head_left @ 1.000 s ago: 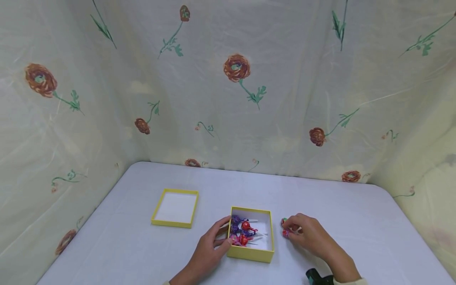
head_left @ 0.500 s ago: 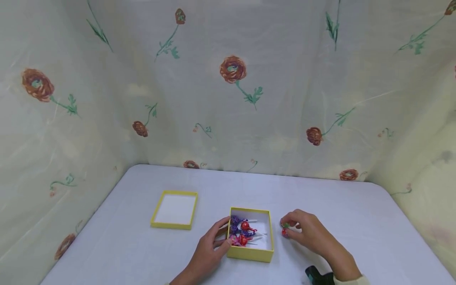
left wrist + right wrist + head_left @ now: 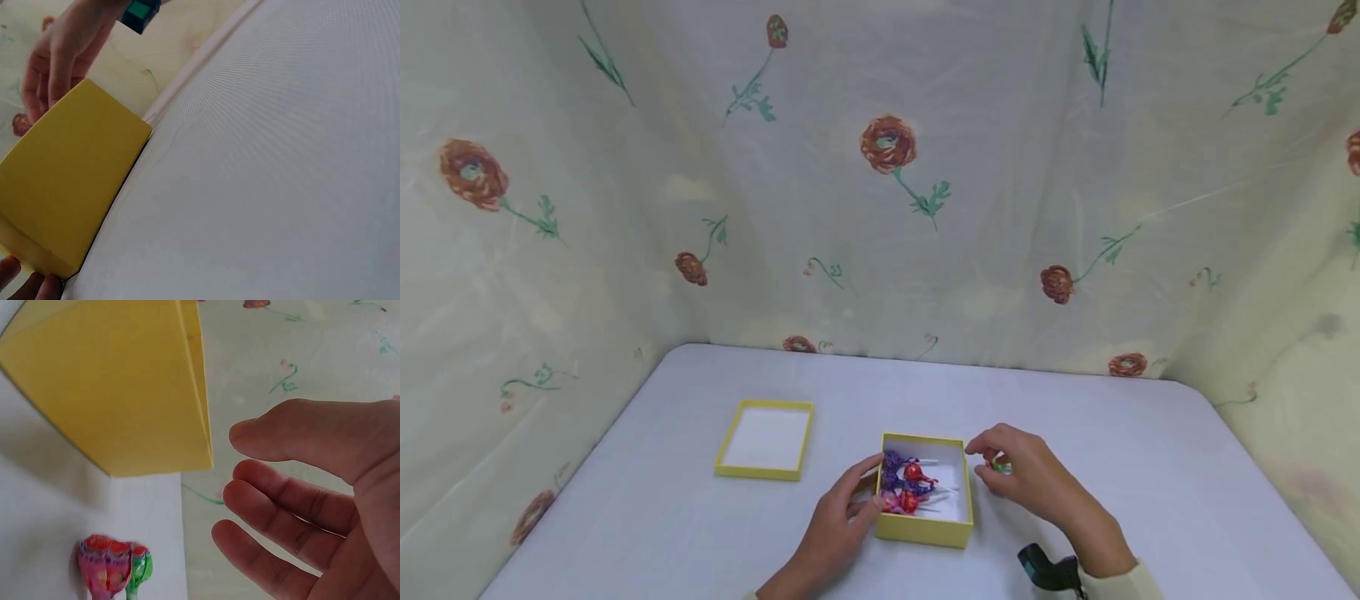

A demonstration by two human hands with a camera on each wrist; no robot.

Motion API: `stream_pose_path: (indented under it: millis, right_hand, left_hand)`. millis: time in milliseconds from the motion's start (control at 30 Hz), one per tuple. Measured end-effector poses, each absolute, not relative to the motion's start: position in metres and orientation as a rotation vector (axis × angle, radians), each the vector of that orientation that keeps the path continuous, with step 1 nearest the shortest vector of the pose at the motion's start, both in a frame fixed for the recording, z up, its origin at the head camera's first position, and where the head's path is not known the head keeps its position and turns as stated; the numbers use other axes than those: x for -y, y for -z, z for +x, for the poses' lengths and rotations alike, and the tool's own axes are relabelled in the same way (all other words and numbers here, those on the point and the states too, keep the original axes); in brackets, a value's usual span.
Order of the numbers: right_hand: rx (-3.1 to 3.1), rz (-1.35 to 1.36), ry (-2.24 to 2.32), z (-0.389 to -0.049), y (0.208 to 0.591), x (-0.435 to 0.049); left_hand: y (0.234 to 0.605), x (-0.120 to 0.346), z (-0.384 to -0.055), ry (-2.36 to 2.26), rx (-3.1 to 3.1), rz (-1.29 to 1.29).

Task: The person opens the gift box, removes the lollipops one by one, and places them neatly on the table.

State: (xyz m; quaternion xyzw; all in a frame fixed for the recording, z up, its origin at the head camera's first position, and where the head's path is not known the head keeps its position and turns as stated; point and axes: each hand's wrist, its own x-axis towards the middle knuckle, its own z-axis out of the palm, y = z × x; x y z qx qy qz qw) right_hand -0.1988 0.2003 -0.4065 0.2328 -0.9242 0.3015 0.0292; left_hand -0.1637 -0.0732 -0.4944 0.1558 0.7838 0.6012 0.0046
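You are at a white-covered table (image 3: 647, 517) with rounded far corners; its cover looks smooth and matte. Around its left, far and right sides hangs a cream, slightly shiny curtain (image 3: 775, 192), creased in places and printed with rust-red flowers on green stems. The curtain meets the far edge of the table.

Near the middle of the table, on your side, stands an uncovered yellow box (image 3: 925, 531) with a pale interior. Wrapped lollipops (image 3: 914, 472) in purple, red and pink lie in its left part, their white sticks reaching right. Farther left, well apart from the box, lies a yellow-rimmed lid (image 3: 767, 437), its white inside facing up.

Your hands are apart, one on each side of the box. Your left hand (image 3: 837, 529) rests against the left wall, thumb and fingers spread along it. Your right hand (image 3: 1033, 473) hovers just right of the box, its thumb and fingers parted. Below it, on the table, lie a pink-and-red lollipop (image 3: 105, 565) and, just beside it, a green-and-red lollipop (image 3: 142, 565); the head view shows them partly hidden by your fingers. A black device (image 3: 1048, 571) sits at your right wrist, beside a pale sleeve (image 3: 1122, 583).
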Motion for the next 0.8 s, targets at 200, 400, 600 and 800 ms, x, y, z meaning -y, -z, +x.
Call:
stream_pose_path:
  millis: [200,400,600,800]
  right_hand:
    - [2.796,0.838,-1.038,-0.200,0.403,-0.186]
    - [2.771,0.939,-1.118,-0.203,0.398,-0.176]
    - [2.747,1.016,-1.258,-0.207,0.395,-0.163]
    - [2.799,1.031,-1.357,-0.204,0.401,-0.153]
  left_hand:
    - [0.495,0.075,-0.165,-1.885,-2.475,0.504]
    - [0.485,0.073,-0.162,-1.871,-2.486,0.531]
    - [0.493,0.074,-0.169,-1.855,-2.530,0.520]
    - [0.496,0.074,-0.165,-1.892,-2.497,0.529]
